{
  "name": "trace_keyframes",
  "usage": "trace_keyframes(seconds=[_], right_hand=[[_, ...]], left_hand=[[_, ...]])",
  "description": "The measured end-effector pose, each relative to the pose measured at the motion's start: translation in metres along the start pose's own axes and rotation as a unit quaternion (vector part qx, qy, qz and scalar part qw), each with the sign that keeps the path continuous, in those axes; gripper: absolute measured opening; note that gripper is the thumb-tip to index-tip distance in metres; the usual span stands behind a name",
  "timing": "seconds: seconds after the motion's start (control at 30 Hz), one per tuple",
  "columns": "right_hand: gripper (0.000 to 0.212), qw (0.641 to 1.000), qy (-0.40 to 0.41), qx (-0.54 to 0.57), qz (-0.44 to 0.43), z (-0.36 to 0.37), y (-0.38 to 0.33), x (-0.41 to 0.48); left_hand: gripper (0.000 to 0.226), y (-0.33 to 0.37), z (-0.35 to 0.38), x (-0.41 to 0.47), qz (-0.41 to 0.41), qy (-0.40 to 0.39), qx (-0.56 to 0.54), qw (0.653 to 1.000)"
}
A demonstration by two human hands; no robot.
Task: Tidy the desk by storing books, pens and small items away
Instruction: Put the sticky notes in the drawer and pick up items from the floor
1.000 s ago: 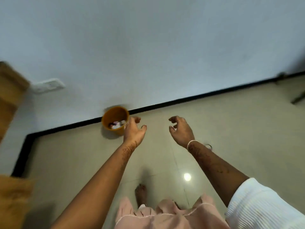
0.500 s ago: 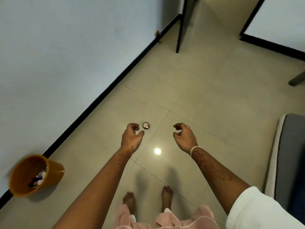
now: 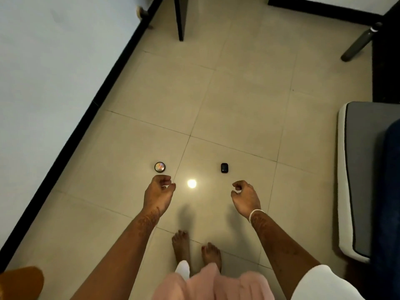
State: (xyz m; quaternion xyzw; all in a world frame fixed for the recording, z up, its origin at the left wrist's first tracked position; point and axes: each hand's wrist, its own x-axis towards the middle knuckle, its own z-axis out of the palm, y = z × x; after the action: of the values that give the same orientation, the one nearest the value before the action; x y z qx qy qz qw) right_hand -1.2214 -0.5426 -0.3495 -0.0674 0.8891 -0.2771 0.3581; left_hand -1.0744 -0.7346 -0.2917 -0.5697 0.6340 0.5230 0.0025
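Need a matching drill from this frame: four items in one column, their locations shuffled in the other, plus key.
Things:
1. round tin
2. black case
3. orange bin
4. grey pad

Places:
A. right edge of the view
B. on the floor, just beyond the left hand
C. bottom-left corner of the view
D. on the floor, just beyond the right hand

Pairs: 1-B, 2-D, 3-C, 4-A

- Beige tiled floor (image 3: 238, 105) fills the middle.
- Pale wall (image 3: 54, 61) on the left, black skirting (image 3: 104, 83) along its foot.
- Orange bin (image 3: 19, 282) in the lower left corner.
- Dark leg (image 3: 180, 18) at top centre.
- Slanted leg (image 3: 359, 43) at upper right.
- Grey pad (image 3: 363, 180), white-edged, at the right.
- Light spot (image 3: 191, 183) on a centre tile.
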Motion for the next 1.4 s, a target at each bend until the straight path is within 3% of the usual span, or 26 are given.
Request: trace_keyframes(seconds=[0.17, 0.43, 0.63, 0.8, 0.93, 1.1, 1.4], right_hand=[[0.033, 1.000, 0.001, -0.020, 0.023, 0.046, 0.018, 0.076], [0.048, 0.997, 0.023, -0.058, 0.052, 0.152, 0.075, 0.241], [0.060, 0.992, 0.102, -0.060, 0.038, 0.218, 0.130, 0.337], [0.075, 0.983, 0.174, -0.052, 0.038, 0.250, 0.156, 0.384], [0.077, 0.976, 0.210, -0.033, 0.055, 0.260, 0.166, 0.402], [0.063, 0.969, 0.238, -0.024, 0.060, 0.263, 0.176, 0.412], [0.059, 0.977, 0.207, -0.037, 0.034, 0.261, 0.186, 0.422]], left_hand=[[0.024, -0.037, 0.021, 0.078, -0.007, -0.018, 0.028, 0.999], [0.029, -0.128, 0.075, 0.251, -0.018, 0.026, 0.030, 0.999], [0.030, -0.193, 0.111, 0.365, 0.016, 0.056, 0.050, 0.997], [0.045, -0.236, 0.116, 0.437, 0.007, 0.056, 0.106, 0.993], [0.054, -0.248, 0.112, 0.470, -0.006, 0.061, 0.151, 0.987], [0.063, -0.256, 0.109, 0.481, 0.006, 0.060, 0.177, 0.982], [0.058, -0.269, 0.090, 0.485, 0.025, 0.042, 0.159, 0.986]])
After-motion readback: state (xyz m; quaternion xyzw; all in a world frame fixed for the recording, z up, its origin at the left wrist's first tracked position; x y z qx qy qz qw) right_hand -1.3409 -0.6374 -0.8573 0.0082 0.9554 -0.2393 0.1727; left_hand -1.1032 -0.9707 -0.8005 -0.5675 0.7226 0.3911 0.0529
